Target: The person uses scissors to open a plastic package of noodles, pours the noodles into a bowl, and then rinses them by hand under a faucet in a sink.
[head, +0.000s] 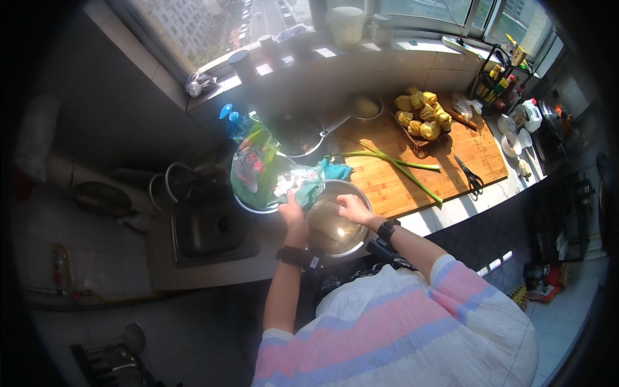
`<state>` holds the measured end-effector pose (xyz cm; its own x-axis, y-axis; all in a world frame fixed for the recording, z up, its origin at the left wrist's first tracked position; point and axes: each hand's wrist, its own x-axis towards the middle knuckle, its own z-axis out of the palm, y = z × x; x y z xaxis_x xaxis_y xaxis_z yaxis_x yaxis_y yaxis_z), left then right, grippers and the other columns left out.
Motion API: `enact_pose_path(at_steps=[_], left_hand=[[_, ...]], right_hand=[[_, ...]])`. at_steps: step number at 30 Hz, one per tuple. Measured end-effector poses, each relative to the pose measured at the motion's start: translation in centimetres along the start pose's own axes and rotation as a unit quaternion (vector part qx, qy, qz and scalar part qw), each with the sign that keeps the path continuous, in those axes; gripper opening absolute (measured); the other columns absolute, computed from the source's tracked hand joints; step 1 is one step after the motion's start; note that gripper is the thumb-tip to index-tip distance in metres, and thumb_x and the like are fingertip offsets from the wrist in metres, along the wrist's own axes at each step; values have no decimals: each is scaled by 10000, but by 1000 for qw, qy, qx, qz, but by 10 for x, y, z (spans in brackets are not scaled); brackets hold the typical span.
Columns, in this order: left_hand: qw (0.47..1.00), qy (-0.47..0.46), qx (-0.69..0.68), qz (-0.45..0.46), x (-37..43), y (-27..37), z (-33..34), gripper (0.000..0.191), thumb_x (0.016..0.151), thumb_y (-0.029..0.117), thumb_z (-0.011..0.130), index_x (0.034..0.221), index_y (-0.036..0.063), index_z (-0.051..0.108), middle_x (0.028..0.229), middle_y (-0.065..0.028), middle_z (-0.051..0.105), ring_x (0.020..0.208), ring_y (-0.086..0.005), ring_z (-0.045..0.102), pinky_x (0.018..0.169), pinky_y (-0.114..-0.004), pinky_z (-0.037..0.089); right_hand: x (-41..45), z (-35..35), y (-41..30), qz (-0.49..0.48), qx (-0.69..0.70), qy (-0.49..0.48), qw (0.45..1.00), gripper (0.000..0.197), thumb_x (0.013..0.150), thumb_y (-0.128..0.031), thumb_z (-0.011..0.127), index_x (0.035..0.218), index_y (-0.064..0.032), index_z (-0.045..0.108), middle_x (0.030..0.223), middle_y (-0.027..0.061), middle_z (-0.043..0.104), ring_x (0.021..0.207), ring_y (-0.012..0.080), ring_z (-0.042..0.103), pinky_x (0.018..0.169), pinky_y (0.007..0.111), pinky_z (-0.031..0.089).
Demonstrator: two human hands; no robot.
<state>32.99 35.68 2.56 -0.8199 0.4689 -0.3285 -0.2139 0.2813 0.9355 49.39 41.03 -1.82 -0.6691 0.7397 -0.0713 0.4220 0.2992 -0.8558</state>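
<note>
My left hand [291, 213] grips the lower edge of a green printed plastic bag [261, 167], which lies over a white-rimmed basin [258, 210]. Just to the right, my right hand [354, 209] reaches over a round metal bowl [338, 249], its fingers bent together above the bowl; whether they pinch something small cannot be made out. A teal cloth [337, 170] lies behind the bowl. Long green onion stalks [399, 169] cross on the wooden cutting board [464, 145], with black-handled scissors [470, 178] near its front edge.
A basket of yellow rolled buns [428, 116] stands at the board's back. Behind the bag are a pan [297, 135], a small saucepan [365, 106] and a blue pump bottle [232, 118]. The sink [213, 227] is at left; small bowls [511, 144] and a white jug [531, 116] stand right.
</note>
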Motion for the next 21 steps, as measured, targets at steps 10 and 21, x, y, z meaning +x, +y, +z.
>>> enact_pose_path(at_steps=[10, 21], left_hand=[[910, -208, -294, -206, -30, 6, -5, 341, 886, 215, 476, 1100, -50, 457, 1047, -129, 524, 898, -207, 549, 740, -319, 481], [908, -377, -184, 6, -102, 17, 30, 328, 830, 173, 577, 1098, 24, 460, 1033, -68, 524, 934, -155, 535, 761, -299, 460]], right_hand=[[-23, -40, -30, 125, 293, -11, 948, 493, 821, -295, 597, 1193, -15, 433, 1205, 112, 469, 1087, 226, 471, 918, 348, 386], [-43, -93, -35, 105, 548, -25, 829, 379, 798, -126, 605, 1127, 0, 463, 1081, 67, 545, 988, 124, 518, 881, 262, 397]])
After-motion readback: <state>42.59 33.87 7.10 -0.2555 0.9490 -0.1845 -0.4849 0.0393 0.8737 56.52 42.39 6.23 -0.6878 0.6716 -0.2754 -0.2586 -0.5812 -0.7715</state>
